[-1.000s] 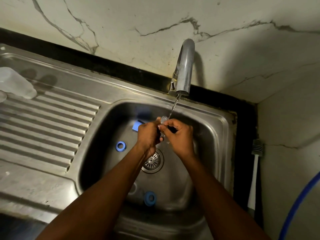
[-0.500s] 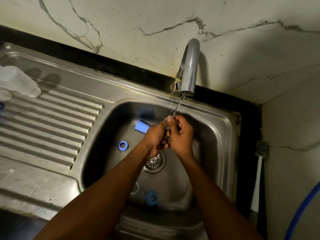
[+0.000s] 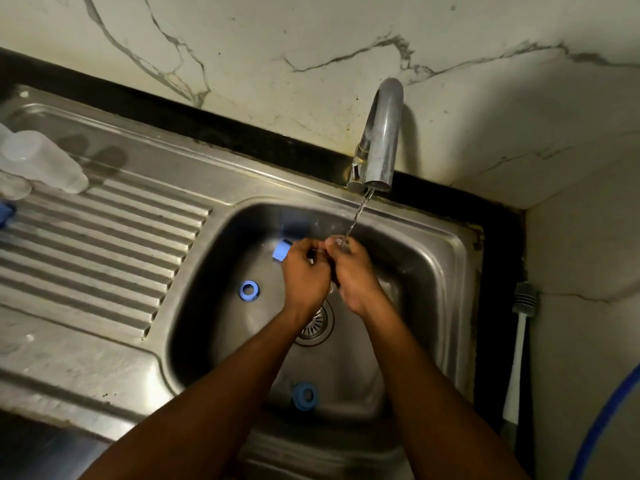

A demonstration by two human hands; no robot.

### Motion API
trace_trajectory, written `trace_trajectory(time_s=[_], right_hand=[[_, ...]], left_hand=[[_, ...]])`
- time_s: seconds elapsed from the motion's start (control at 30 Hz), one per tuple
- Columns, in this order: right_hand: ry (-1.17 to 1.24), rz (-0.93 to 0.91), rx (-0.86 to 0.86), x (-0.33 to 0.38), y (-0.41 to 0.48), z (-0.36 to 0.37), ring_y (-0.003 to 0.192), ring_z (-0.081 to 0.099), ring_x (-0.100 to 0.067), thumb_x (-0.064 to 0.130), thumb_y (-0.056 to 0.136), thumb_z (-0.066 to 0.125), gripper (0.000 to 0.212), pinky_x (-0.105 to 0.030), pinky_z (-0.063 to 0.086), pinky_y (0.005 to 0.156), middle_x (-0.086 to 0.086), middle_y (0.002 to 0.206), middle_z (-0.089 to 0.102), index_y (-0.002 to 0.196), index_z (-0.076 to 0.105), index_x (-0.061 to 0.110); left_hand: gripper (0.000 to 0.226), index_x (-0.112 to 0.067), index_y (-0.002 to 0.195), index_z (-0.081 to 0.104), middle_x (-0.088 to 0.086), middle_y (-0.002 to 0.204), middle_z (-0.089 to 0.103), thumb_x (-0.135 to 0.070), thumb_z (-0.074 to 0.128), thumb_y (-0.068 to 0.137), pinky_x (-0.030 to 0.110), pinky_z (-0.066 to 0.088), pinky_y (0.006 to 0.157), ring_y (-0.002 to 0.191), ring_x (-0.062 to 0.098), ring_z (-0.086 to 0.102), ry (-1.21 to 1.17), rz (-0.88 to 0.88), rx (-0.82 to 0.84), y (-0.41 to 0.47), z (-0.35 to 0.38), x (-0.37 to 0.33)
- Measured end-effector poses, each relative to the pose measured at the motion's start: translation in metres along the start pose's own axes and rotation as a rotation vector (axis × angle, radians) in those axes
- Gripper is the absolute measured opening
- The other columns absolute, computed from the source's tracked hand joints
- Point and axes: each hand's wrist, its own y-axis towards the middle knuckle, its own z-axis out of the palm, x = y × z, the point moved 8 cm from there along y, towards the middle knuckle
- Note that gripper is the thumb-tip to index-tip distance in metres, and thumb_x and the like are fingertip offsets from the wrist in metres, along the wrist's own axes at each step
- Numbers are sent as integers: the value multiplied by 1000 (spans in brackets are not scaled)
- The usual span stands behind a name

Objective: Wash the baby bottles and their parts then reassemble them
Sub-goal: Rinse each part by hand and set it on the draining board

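Over the sink basin (image 3: 429, 271), my left hand (image 3: 304, 273) and my right hand (image 3: 355, 271) are pressed together under the thin water stream (image 3: 358, 216) from the tap (image 3: 381, 133). Their fingers pinch a small clear bottle part that is almost wholly hidden between them. A blue cap (image 3: 281, 250) lies in the basin just left of my left hand. On the basin floor further left rests a blue ring (image 3: 247, 290). Near the front wall, another blue ring (image 3: 304, 395) sits on a clear piece.
Clear bottles (image 3: 41, 161) lie on the ribbed drainboard (image 3: 104, 244) at the far left, with a blue item (image 3: 7, 211) at the frame edge. The drain (image 3: 320, 327) is below my hands. A white-handled brush (image 3: 519, 341) stands right of the sink, beside a blue hose (image 3: 606, 427).
My hands have stayed under the stream, shifting and turning slightly against each other around the small part. The clear part seen at my fingertips a second ago is now covered.
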Motion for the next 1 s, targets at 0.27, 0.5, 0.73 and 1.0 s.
trace_trajectory(time_s=[0.27,0.5,0.73,1.0], right_hand=[[-364,-347,-198,4,-19,-11,109,62,-14,-3,92,62,40,-22,48,94,-6,122,68,129,64,11],[-353,-259,-320,10,-12,-17,92,68,-18,6,94,61,19,-25,52,83,-10,102,72,108,73,9],[-390,-22,-156,-15,-12,-8,87,63,-16,10,94,62,12,-15,44,62,-6,93,67,101,65,0],[-264,-58,31,53,-73,-34,86,71,-19,5,97,54,22,-30,60,74,-10,98,75,108,73,7]], left_hand=[[26,-3,117,66,16,109,72,-7,44,104,29,59,80,100,29,70,-358,-297,193,-7,12,13],[26,-13,120,66,8,111,73,-20,44,107,39,55,92,102,23,69,-291,-288,236,-11,16,12],[29,-9,123,63,11,109,71,-26,49,104,38,56,88,101,25,68,-89,-321,298,-26,6,6],[38,-13,120,59,17,104,72,-42,62,96,51,63,72,83,32,75,-180,-415,442,-68,4,-59]])
